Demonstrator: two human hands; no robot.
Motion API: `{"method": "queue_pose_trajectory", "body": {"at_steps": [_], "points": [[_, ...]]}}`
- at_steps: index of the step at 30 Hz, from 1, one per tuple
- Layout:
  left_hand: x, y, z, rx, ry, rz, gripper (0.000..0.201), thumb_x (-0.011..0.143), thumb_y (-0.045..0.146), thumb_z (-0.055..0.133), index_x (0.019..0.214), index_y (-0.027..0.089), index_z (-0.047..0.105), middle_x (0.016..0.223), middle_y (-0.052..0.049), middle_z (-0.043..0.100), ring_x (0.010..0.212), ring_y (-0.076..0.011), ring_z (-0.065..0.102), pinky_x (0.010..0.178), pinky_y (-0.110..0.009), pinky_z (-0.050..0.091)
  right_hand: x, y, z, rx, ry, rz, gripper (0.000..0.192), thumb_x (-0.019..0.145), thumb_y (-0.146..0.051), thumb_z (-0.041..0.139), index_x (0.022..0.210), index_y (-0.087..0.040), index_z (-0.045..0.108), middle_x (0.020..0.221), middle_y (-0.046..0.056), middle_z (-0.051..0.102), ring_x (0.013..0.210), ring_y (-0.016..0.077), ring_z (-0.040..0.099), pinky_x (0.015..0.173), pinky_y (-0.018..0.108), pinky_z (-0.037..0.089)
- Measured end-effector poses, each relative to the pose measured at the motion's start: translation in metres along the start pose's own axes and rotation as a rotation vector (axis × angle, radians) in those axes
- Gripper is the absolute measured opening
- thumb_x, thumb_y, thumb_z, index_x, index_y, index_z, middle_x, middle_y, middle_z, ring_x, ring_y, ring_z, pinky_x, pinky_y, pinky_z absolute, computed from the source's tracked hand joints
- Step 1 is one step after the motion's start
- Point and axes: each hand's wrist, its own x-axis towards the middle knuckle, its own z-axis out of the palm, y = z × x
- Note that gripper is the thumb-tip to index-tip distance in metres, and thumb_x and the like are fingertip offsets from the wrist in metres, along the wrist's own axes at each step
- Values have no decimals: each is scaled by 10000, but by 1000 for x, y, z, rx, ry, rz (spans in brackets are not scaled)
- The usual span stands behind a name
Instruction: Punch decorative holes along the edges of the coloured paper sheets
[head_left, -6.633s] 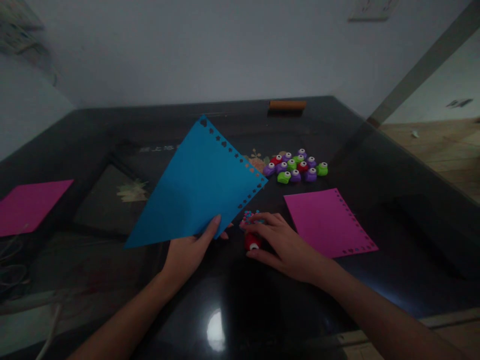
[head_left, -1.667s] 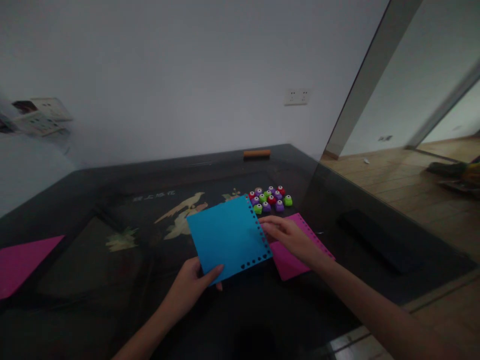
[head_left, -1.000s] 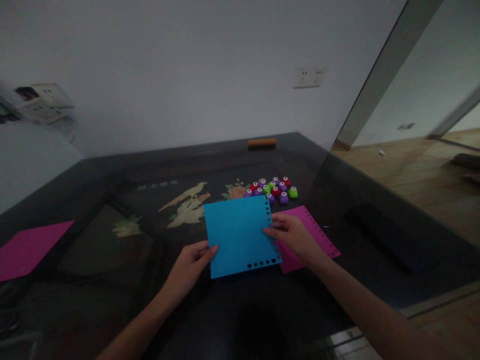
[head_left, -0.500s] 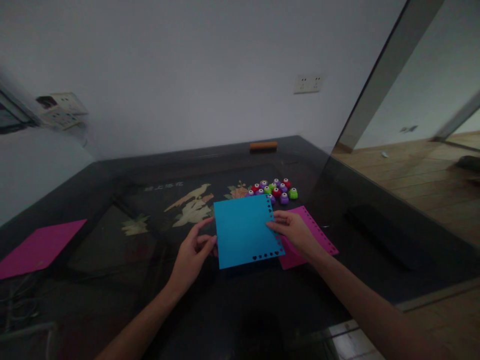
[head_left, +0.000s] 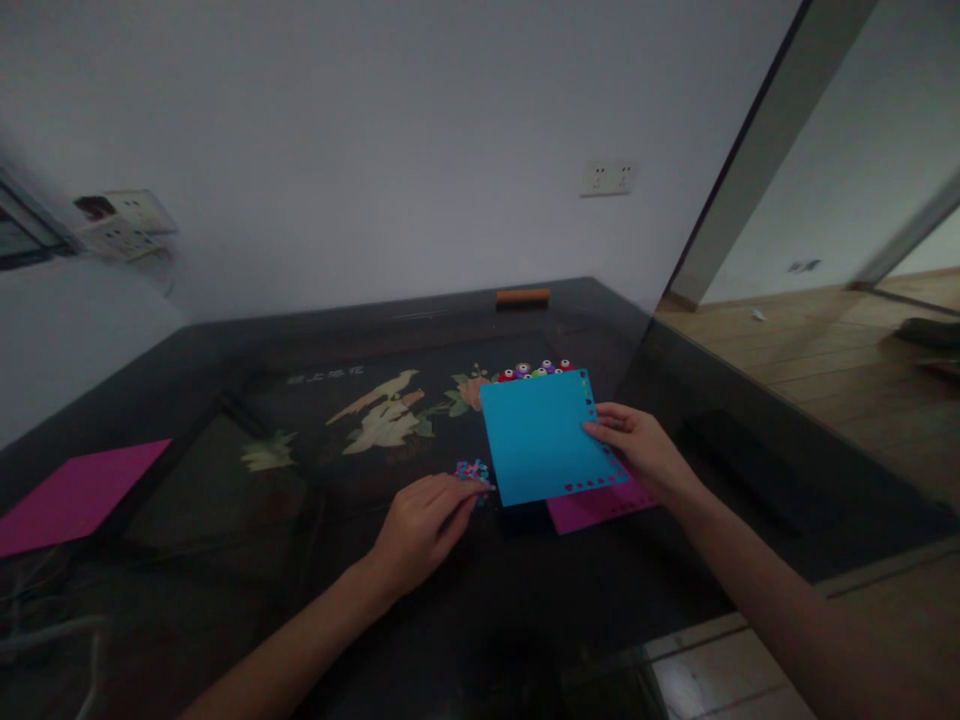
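A blue sheet of paper, with small shapes punched along its right and lower edges, is held up in my right hand, thumb in front and fingers behind. My left hand is closed, fingertips together at a small pile of pink and blue paper cut-outs. Whatever those fingertips pinch is too small to tell. Partly covered by the blue sheet, a pink punched sheet lies on the table. Several red, purple and green punches with eye-like tops show behind the blue sheet.
The dark glossy table bears a painted bird and flowers. Another pink sheet lies at far left. An orange-brown bar sits near the wall, and a dark flat object at right. A socket is on the wall.
My left hand has let go of the blue sheet and closed at the cut-outs. My right hand has moved the sheet to the right, uncovering the pile and covering more of the punches and pink sheet.
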Motion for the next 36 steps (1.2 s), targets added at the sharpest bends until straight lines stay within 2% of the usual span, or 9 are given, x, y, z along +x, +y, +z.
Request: {"method": "queue_pose_trajectory", "body": {"at_steps": [5,7,10,13,17,22,26,36], "points": [[21,28,35,-61,-45,208,254,890,145,425,1081,172,590,1023,-94,639,931,-176,586,802,-296,494,1,-1,-47,-90,159,30,492,494,-306,829,935,-190,645,710,-3,656,523,115,570,485,246,461],[26,35,49,-78,-46,211,244,888,137,423,1078,174,572,1036,-93,614,954,-185,565,809,-312,498,0,4,-60,-150,189,28,527,498,-315,827,973,-182,641,697,-4,644,521,115,564,471,235,444],[26,39,63,-93,-64,133,199,874,118,437,1024,166,557,1011,-87,586,967,-192,550,832,-325,501,-1,12,-69,-194,204,17,554,512,-334,818,1009,-173,633,698,-3,632,534,118,562,476,232,438],[22,36,68,-84,-107,42,211,849,99,460,1037,165,530,1073,-97,558,1021,-203,542,876,-342,497,-3,16,-68,-229,209,21,564,518,-343,810,1024,-176,627,701,-7,624,537,117,555,482,234,436],[20,32,69,-48,-140,-18,336,835,102,476,1164,171,469,1211,-126,509,1126,-233,513,930,-392,484,-7,15,-59,-283,183,29,549,531,-335,798,1032,-188,628,716,-4,627,551,120,557,493,237,432],[20,32,73,12,-186,5,415,843,131,487,1251,177,424,1306,-143,467,1199,-256,480,952,-425,478,-9,16,-56,-327,140,24,528,559,-331,776,1045,-195,623,729,4,638,570,129,568,513,247,434],[20,33,73,59,-229,39,385,844,162,517,1225,165,463,1341,-156,448,1236,-276,450,974,-436,462,-9,20,-58,-333,127,9,519,567,-339,768,1044,-195,623,726,8,635,567,132,565,512,251,430],[19,31,75,91,-256,90,421,853,220,537,1266,192,457,1355,-126,477,1249,-243,452,1011,-423,429,-8,21,-58,-365,119,17,502,586,-330,754,1050,-197,614,741,11,643,578,141,580,516,261,446]]}}
